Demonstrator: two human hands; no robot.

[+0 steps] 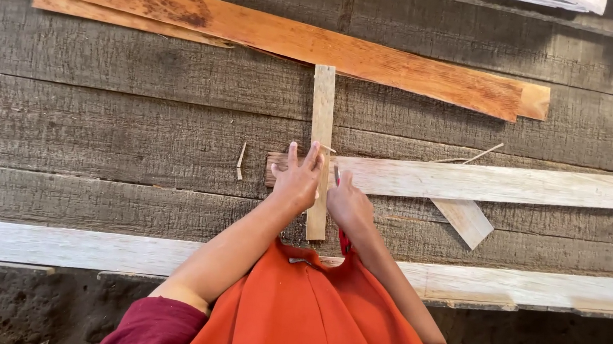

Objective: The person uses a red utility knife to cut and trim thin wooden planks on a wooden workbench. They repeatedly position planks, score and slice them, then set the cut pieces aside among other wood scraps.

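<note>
A: State of the hands?

B: Left hand, fingers spread, pressed flat on the narrow upright strip where it crossed the long pale batten on the desk. Right hand pinched a red-handled tool at that crossing.

A: Progress?

B: Strip laid square across; joint looked unfinished. Orange boards and offcut lay untouched.

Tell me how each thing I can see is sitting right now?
Narrow pale wooden strip: lies flat, crossing the long plank.
Long pale wooden plank: lies flat across.
Left hand: fingers spread, pressing the strip.
Right hand: closed on a thin red tool.
Orange-brown boards: lie overlapped.
</note>
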